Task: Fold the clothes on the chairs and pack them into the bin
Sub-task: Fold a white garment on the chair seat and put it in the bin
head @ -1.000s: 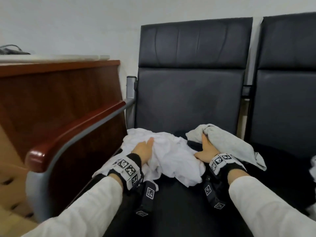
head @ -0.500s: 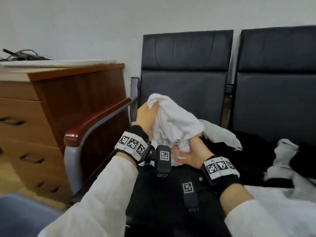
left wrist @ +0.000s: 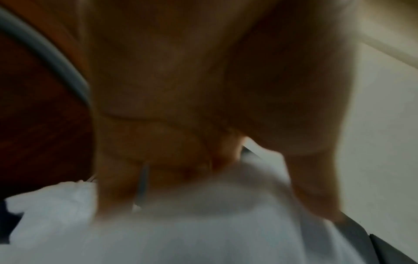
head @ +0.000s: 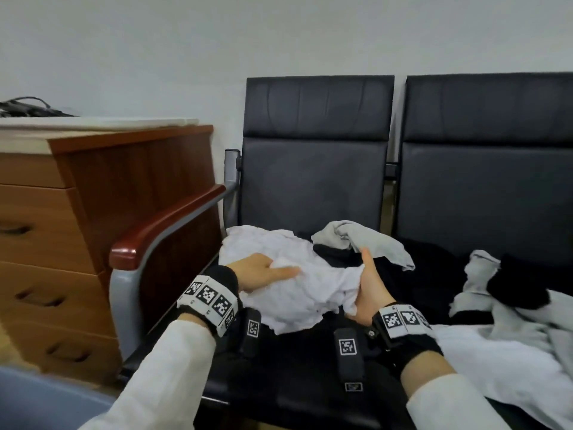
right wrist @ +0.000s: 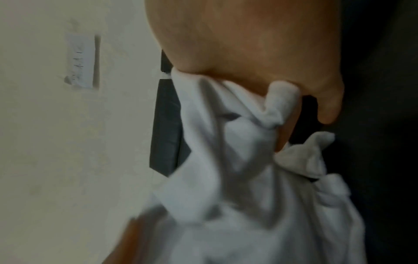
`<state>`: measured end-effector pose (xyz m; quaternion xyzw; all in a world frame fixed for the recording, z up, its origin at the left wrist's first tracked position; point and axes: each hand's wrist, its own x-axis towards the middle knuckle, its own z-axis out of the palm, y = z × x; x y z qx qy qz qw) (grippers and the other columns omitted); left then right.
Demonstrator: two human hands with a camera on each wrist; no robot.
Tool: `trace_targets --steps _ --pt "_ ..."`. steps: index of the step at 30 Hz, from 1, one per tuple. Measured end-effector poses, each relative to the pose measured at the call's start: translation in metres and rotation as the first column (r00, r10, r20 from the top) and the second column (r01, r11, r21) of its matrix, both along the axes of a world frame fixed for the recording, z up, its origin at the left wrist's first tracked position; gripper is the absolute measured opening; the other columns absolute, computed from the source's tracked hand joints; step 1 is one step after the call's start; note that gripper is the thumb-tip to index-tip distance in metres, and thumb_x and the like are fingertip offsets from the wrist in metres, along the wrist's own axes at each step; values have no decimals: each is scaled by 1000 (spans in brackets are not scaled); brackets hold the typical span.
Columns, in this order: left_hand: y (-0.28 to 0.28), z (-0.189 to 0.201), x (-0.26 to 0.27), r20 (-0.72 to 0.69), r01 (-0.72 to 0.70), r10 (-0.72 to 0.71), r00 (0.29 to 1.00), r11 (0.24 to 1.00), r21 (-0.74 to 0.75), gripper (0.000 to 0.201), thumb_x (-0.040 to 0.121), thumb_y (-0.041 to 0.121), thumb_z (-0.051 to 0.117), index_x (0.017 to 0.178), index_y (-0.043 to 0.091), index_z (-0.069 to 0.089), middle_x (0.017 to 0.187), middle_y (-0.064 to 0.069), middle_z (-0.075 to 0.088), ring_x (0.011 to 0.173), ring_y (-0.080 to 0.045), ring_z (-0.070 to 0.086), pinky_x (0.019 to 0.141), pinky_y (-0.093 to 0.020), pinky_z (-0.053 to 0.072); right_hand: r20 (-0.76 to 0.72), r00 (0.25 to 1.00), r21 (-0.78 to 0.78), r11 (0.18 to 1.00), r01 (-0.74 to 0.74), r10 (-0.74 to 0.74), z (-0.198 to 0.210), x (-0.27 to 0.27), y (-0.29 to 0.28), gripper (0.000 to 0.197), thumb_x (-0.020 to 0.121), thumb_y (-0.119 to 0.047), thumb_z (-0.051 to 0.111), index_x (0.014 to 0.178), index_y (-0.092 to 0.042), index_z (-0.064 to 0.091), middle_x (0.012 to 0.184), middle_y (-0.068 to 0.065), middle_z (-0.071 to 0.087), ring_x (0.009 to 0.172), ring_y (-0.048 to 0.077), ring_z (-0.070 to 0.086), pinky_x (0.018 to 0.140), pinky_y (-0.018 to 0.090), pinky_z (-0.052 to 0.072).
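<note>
A crumpled white garment (head: 310, 283) hangs low over the left chair's black seat (head: 279, 367), stretched between both hands. My left hand (head: 263, 270) grips its left part, with cloth bunched over the thumb; the left wrist view shows the fingers dug into the white garment (left wrist: 203, 223), blurred. My right hand (head: 367, 283) holds its right edge, and the right wrist view shows the thumb and fingers pinching a fold of the white garment (right wrist: 248, 160). A grey garment (head: 369, 240) lies just behind, on a black garment (head: 418, 274).
Grey, white and black clothes (head: 511, 287) are heaped on the right chair seat. A red-brown armrest (head: 167, 225) and a wooden drawer cabinet (head: 55, 231) stand close on the left. A blue-grey rounded object (head: 46, 398) shows at the bottom left corner.
Half a second ago both hands held the white garment raised in front of the backrest. Now it is lowered near the seat and pulled wider between the hands.
</note>
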<state>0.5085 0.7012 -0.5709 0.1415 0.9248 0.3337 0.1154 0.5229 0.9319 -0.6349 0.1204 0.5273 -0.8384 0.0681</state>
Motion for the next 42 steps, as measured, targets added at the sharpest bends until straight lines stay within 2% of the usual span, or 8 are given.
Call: trace_targets --steps 3,7,15,21,28,32,35,42 --pt "-2 1 -3 322 -69 27 946 991 119 57 91 61 39 102 12 66 105 -4 68 90 -18 63 87 -32 48 28 993 134 984 -119 117 2 9 1 51 79 -46 69 114 -8 66 119 11 65 108 30 62 87 36 51" --pt "-6 -21 -25 -103 -196 206 973 976 99 22 95 10 47 108 7 64 111 -12 64 94 -23 59 77 -27 48 155 972 438 870 -226 174 7 12 -4 27 81 -14 70 105 -2 69 105 15 71 95 28 67 78 34 54" --pt "8 -64 -17 7 71 -71 997 997 9 77 80 20 74 144 20 31 122 -6 54 106 -19 51 98 -25 39 436 870 883 75 -463 231 -9 14 -3 52 76 -26 77 121 -4 61 119 8 64 108 24 61 91 31 50" --pt "3 -51 -21 -185 -42 28 982 997 -69 24 80 33 71 74 22 51 70 8 47 76 -16 49 59 -22 36 26 992 936 345 -68 124 -2 7 21 18 81 -4 59 90 6 70 84 13 68 87 22 61 75 33 49" --pt "-4 -15 -22 -336 -75 171 926 957 279 22 83 22 66 68 22 51 71 6 53 71 -12 50 62 -19 38 -490 862 749 446 491 -128 15 12 13 42 86 -3 47 90 -33 77 90 -2 72 87 18 62 75 29 51" --pt "-19 -21 -12 -243 -179 191 951 981 69 24 88 28 63 70 13 56 74 -5 58 79 -22 55 69 -26 40 -198 949 913 306 270 -246 -3 11 26 26 87 -34 56 109 -23 63 112 5 65 104 29 59 90 38 49" --pt "-35 -27 -10 -143 -320 311 939 947 -37 42 91 42 54 88 2 65 99 -25 64 98 -37 61 80 -37 48 215 971 965 174 -195 -104 -19 10 35 71 61 -57 69 118 -16 56 121 8 59 110 29 57 95 40 48" --pt "-52 -25 -22 271 -488 407 873 746 453 17 90 13 58 99 -2 58 98 -20 59 81 -27 59 65 -33 51 135 988 990 40 -133 -70 -10 20 37 32 84 -11 56 116 -10 60 117 13 62 106 30 60 86 30 49"
